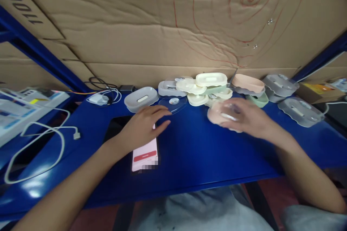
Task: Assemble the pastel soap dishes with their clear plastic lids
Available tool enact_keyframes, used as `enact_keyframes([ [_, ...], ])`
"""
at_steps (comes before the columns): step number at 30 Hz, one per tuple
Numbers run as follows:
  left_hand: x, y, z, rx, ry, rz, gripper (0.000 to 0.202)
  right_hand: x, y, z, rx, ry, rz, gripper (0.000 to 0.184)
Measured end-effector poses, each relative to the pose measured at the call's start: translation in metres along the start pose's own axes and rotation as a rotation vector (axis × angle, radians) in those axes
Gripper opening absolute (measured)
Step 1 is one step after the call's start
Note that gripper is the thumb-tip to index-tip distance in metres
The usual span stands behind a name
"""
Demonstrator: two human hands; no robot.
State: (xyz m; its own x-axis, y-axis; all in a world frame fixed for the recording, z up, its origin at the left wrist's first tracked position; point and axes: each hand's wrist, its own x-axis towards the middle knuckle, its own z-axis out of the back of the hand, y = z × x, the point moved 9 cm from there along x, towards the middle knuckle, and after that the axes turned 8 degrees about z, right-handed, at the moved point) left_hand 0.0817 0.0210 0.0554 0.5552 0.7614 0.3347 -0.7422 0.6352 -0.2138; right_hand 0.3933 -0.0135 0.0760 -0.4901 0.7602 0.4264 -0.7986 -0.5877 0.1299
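Note:
My right hand (241,113) grips a pale pink plastic box (215,112), slightly blurred, with a clear glossy part on top under the fingers. Palm down, my left hand (148,124) hangs above a phone (145,153) with a lit pink screen, its fingers apart and empty. By those fingertips lies a clear oval lid (173,105) with a round sticker. A grey oval box (141,99) sits just behind the left hand. Beyond the right hand, cream boxes (211,79) are piled with a light green one between them.
Toward the right stand a peach box (248,82), a green box (258,99) and grey boxes with clear lids (300,111). White cables (63,144) and a power strip (32,104) occupy the left. Cardboard (121,25) walls the back of the blue table (195,158).

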Motion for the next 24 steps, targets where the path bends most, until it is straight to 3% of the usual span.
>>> enact_keyframes([
  [2, -0.01, -0.029, -0.007, -0.042, 0.07, -0.137, 0.032, 0.006, 0.036, -0.027, 0.029, 0.083, 0.038, 0.068],
  [5, -0.025, -0.069, -0.016, -0.044, 0.134, -0.29, 0.034, 0.006, 0.067, -0.047, 0.076, 0.124, 0.081, 0.078],
  [8, -0.034, -0.093, -0.02, -0.068, 0.138, -0.368, 0.042, 0.005, 0.073, -0.059, 0.16, 0.138, 0.111, 0.068],
  [11, -0.036, -0.098, -0.022, -0.08, 0.115, -0.385, 0.048, 0.007, 0.067, -0.063, 0.227, 0.102, 0.137, 0.063],
  [14, -0.037, -0.096, -0.025, -0.086, 0.124, -0.398, 0.051, 0.01, 0.062, -0.05, 0.14, -0.005, 0.191, 0.057],
  [18, -0.039, -0.101, -0.026, -0.124, 0.187, -0.428, 0.051, 0.014, 0.045, -0.017, -0.076, -0.107, 0.225, 0.054],
  [21, -0.041, -0.106, -0.029, -0.147, 0.234, -0.441, 0.045, 0.029, 0.011, 0.008, -0.199, -0.169, 0.165, 0.057],
  [24, -0.041, -0.109, -0.029, -0.165, 0.226, -0.441, 0.04, 0.055, -0.028, 0.019, -0.21, -0.172, 0.125, 0.058],
])
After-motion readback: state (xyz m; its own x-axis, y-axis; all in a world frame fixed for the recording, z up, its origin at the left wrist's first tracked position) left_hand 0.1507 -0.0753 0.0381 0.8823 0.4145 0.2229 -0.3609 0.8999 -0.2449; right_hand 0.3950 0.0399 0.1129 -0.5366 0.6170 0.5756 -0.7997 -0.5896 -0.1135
